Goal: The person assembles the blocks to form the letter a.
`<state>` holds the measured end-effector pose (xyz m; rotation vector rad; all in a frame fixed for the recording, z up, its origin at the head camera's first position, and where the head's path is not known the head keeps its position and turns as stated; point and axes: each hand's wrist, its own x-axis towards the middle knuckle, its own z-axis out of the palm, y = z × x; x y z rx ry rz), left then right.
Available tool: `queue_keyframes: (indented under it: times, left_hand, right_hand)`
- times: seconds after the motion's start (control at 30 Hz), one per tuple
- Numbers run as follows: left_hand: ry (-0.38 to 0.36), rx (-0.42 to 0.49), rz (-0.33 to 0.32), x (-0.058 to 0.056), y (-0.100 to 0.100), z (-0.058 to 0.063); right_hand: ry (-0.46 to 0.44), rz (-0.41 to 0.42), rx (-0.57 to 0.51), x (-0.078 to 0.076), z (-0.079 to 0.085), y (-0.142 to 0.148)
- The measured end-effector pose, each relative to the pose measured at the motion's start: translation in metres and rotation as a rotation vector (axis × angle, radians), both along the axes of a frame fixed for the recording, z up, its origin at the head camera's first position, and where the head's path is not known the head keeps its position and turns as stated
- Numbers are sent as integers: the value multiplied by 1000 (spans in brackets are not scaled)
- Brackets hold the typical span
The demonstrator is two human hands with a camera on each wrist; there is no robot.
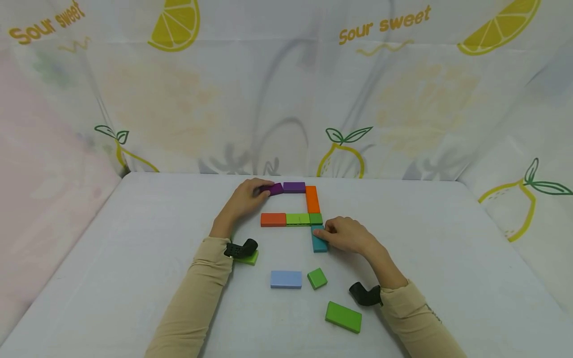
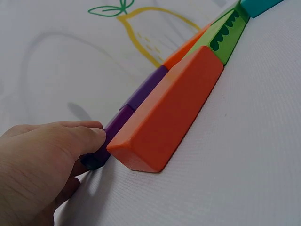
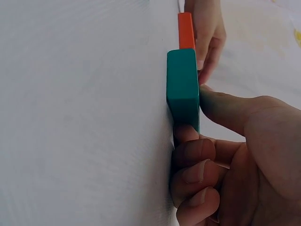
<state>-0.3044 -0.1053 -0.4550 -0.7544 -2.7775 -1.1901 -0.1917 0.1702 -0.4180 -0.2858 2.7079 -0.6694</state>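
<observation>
At the far side of the table, my left hand [image 1: 246, 199] pinches a dark purple block [image 1: 276, 189], its thumb on the near side in the left wrist view. That block lies slightly tilted against a violet block [image 1: 294, 187]. My right hand [image 1: 351, 236] grips a teal block [image 1: 319, 239], thumb on its upper face and fingers at its side. The teal block adjoins a small green block [image 1: 315, 219]. Beside that sit a light green block [image 1: 297, 219] and a red-orange block [image 1: 273, 220] in a row. An orange block [image 1: 312, 199] links this row to the violet block.
Nearer the front lie a pale blue block [image 1: 286, 279], a green square block [image 1: 317, 278] and a longer green block [image 1: 343, 316]. A lime block [image 1: 248, 258] is partly hidden under the left wrist. A lemon-printed cloth [image 1: 250, 99] hangs behind the white table [image 1: 112, 258].
</observation>
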Motion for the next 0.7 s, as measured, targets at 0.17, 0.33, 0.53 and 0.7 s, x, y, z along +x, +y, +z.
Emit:
queue_keyframes:
  times: [0.17,0.33,0.53,0.7]
  left_hand:
    - [-1,1,2,-1,0,-1]
    - [-3,0,8,-1,0,-2]
    - [-7,-6,10,-1,0,-2]
    - [1,-8,7,-1,0,-2]
  right_hand:
    - [13,0,2,0,0,0]
    - [27,-3,17,-1,-2,0]
    - [27,-5,23,-2,-4,-1]
    - [25,-8,29,-2,-3,0]
